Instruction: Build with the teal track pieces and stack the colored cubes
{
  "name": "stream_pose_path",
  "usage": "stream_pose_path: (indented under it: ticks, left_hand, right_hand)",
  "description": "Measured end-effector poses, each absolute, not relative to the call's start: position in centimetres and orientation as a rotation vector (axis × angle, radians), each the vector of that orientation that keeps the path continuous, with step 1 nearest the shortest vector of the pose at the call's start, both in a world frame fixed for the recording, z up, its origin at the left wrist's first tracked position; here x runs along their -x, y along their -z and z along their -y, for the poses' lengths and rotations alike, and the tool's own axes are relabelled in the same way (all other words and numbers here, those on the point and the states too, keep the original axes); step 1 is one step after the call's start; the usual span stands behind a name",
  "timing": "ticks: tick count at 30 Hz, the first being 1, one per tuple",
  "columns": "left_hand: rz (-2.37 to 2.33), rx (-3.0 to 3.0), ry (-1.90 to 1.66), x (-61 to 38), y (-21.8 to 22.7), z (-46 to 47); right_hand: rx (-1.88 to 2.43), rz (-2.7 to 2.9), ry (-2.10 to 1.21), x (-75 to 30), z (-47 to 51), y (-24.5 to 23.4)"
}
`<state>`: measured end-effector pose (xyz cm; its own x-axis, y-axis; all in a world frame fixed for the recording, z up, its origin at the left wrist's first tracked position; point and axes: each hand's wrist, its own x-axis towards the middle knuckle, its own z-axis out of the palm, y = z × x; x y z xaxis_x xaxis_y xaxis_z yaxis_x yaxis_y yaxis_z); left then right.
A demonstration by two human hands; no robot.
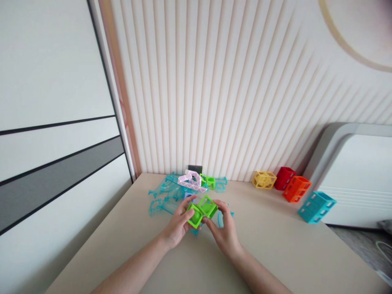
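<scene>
My left hand [177, 226] is closed around a green open-sided plastic block [195, 219], its thumb lying over the near face. Fingers and thumb of my right hand [226, 232] pinch a second green block [209, 209] at its right side. The two blocks meet near an edge, tilted against each other above the table; whether they are joined I cannot tell. Just behind my hands lie transparent teal plastic pieces [174, 189], a pale lilac piece [191, 179] and another green block [210, 182]. A small blue-violet piece [189, 197] shows partly behind my left fingers.
On the right of the beige table [269, 245] stand a yellow frame block [263, 179], a red block [284, 178], an orange block [296, 189] and a teal block [317, 207]. A small black object [195, 168] sits by the ribbed wall [190, 90]. A white cabinet [55, 204] borders the left.
</scene>
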<state>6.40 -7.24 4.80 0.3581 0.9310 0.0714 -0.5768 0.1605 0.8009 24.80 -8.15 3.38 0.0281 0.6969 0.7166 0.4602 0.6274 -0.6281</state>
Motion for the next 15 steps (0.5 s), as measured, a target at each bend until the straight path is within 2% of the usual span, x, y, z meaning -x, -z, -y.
stream_pose_path:
  ticks: [15]
  left_hand:
    - [-0.664, -0.917, -1.237, -6.59, -5.50, 7.26]
  right_hand:
    - [0.925, 1.723, -0.191, -24.97, 8.26, -3.61]
